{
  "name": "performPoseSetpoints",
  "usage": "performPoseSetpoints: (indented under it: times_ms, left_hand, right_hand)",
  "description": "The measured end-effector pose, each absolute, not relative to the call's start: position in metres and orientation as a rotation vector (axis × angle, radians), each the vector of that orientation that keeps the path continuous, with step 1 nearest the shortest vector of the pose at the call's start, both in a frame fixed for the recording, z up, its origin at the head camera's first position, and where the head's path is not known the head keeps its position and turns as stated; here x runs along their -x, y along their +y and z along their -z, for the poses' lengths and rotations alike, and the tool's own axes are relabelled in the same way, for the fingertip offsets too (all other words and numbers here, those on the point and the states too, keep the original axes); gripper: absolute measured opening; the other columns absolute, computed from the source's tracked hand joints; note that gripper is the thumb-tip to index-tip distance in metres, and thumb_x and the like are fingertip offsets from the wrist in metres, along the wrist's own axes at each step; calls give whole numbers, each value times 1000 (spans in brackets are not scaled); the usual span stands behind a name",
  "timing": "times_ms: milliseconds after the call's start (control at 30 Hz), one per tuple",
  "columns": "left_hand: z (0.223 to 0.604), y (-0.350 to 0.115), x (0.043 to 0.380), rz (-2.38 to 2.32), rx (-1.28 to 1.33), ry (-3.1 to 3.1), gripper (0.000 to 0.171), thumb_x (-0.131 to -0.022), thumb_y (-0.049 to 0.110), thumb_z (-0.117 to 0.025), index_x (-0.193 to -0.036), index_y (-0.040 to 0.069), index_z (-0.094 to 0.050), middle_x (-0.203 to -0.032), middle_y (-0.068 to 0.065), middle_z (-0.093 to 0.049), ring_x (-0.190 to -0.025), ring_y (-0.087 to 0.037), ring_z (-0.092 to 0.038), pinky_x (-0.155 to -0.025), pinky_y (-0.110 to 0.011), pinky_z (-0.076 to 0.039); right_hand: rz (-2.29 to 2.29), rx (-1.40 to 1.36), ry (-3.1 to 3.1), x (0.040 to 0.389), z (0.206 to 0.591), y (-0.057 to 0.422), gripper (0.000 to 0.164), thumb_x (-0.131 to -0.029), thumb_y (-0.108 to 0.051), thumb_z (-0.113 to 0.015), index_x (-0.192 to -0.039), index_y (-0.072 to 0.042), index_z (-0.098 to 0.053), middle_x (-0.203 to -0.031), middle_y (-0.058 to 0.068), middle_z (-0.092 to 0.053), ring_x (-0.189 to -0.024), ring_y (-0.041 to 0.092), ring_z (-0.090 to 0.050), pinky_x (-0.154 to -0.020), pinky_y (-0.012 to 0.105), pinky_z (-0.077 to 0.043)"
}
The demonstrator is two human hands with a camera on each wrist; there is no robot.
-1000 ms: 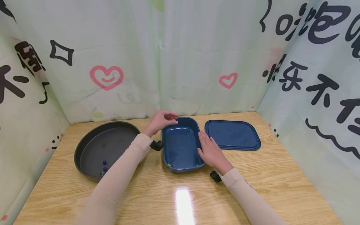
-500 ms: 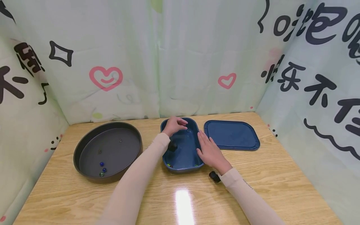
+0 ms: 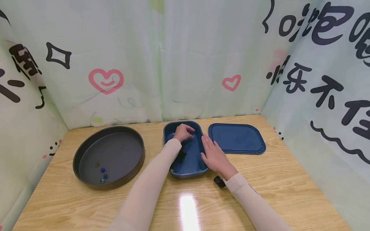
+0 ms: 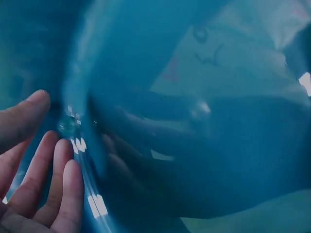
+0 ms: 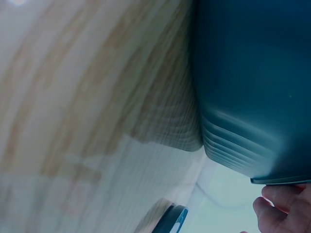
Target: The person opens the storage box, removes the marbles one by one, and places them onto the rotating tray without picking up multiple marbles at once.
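Note:
A deep blue plastic box (image 3: 188, 175) stands open at the middle of the table. My left hand (image 3: 182, 132) reaches down inside its far end. In the left wrist view, the thumb and fingers (image 4: 73, 189) are spread apart around a clear greenish marble (image 4: 68, 126), with nothing pinched between them. Small yellow-green marbles (image 3: 200, 170) lie in the box's near corners. My right hand (image 3: 215, 158) rests with straight fingers along the box's right rim; in the right wrist view its fingertips (image 5: 282, 194) touch the edge of the box's outer wall (image 5: 248, 107).
Left of the box stands a round dark grey pan (image 3: 115, 163) holding several marbles, among them a blue marble (image 3: 102, 170), a green one (image 3: 102, 181) and a brownish one (image 3: 97, 164). A flat blue lid (image 3: 237, 138) lies to the right. Behind hangs a printed curtain (image 3: 173, 64).
My left hand has moved right and down from the box's left rim into its far end. In the pan, the brownish marble has rolled toward the near left. My right hand stays in place.

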State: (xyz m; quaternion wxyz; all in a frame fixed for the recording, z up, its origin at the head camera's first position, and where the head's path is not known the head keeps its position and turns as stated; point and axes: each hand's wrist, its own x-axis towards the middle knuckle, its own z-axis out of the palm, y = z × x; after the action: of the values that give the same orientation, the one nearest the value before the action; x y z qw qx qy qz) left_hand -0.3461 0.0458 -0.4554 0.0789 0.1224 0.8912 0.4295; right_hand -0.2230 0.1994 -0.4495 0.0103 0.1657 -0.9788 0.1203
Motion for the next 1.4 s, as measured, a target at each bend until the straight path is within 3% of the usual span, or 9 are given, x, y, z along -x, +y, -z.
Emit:
performPoseSetpoints:
  times_ms: [833, 1400]
  left_hand:
    - [469, 56, 347, -1214, -282, 2689, 12, -78, 3, -73, -89, 7, -76, -94, -8, -73, -90, -22, -64, -83, -32, -53]
    - [430, 47, 337, -1224, -415, 2743, 14, -83, 13, -71, -95, 6, -74, -90, -9, -72, -86, -21, -64, -82, -30, -52]
  right_hand:
    - [-390, -515, -3045, 222, 447, 198, 66, -96, -24, -50, -148, 3, -19, -156, 18, -19, -144, 29, -21, -114, 53, -22]
    - [-386, -508, -3069, 222, 447, 198, 67, -96, -24, -49, -148, 2, -17, -157, 17, -17, -145, 30, -20, -114, 52, -20]
